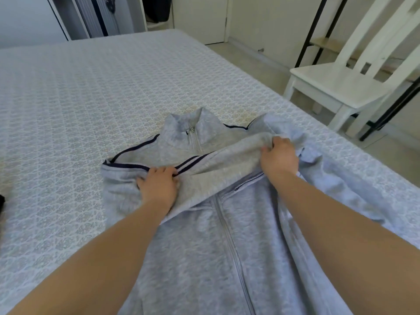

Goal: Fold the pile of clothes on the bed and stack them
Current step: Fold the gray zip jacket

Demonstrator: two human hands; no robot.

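A light grey zip-up jacket (227, 235) with dark navy stripes lies front up on the bed (91, 98), its collar pointing away from me. One sleeve is folded across the chest below the collar. My left hand (159, 185) grips that sleeve near its striped end, at the jacket's left shoulder. My right hand (278, 155) grips the same sleeve at the right shoulder, fingers curled into the fabric. The other sleeve trails toward the bed's right edge.
The bed has a pale patterned cover. A white wooden chair (341, 85) stands on the floor at the right, beside a black metal frame (309, 30). A dark item (1, 202) shows at the left edge. An open wardrobe (102, 14) stands behind the bed.
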